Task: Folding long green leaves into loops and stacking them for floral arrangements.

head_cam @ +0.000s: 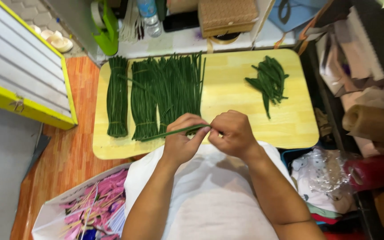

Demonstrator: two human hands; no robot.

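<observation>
My left hand point(182, 138) and my right hand point(234, 133) meet above the near edge of a small pale wooden table point(232, 93). Together they pinch one long green stem point(172, 132), which sticks out leftward from my left fingers. On the table's left half lie tied bundles of long green stems point(118, 95) and a looser spread of the same stems point(174, 86). A small pile of short green pieces point(270, 82) lies at the table's far right.
A white bag of pink and white sticks point(92, 209) sits on the orange floor at lower left. A yellow-framed shutter point(18, 66) is at left. Rolls of paper and plastic bags point(365, 133) crowd the right. Bottles, a green tape holder and a woven box line the back.
</observation>
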